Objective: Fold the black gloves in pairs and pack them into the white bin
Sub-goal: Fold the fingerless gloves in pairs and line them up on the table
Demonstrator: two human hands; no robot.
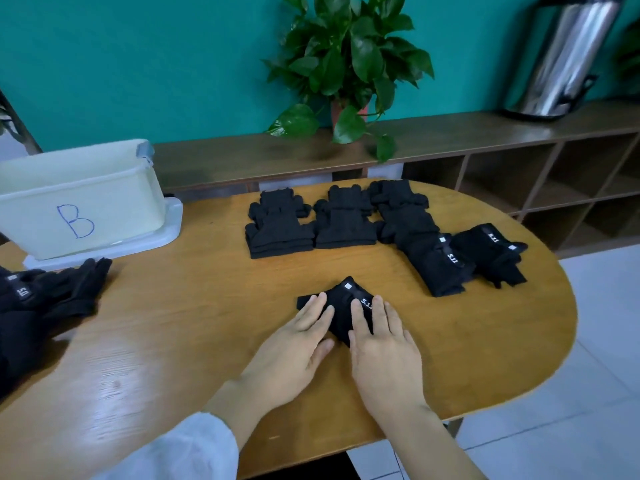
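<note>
Head view. I am seeing both hands lying flat, fingers straight, on a folded glove pair (346,306) near the middle of the wooden table (180,358). The left hand (294,348) is pressing its 9 o'clock half; the right hand (384,344) is covering its 3 o'clock half. The pair is showing black, compactly folded, with a white square tag and white lettering partly hidden by the right fingers. At 12 o'clock, stacks of flat gloves (311,223) are lying; at 2 o'clock, two more folded pairs (464,261). At 10 o'clock, the white bin (79,202), marked B, is standing; a loose pile of gloves (41,299) is lying at 9 o'clock.
</note>
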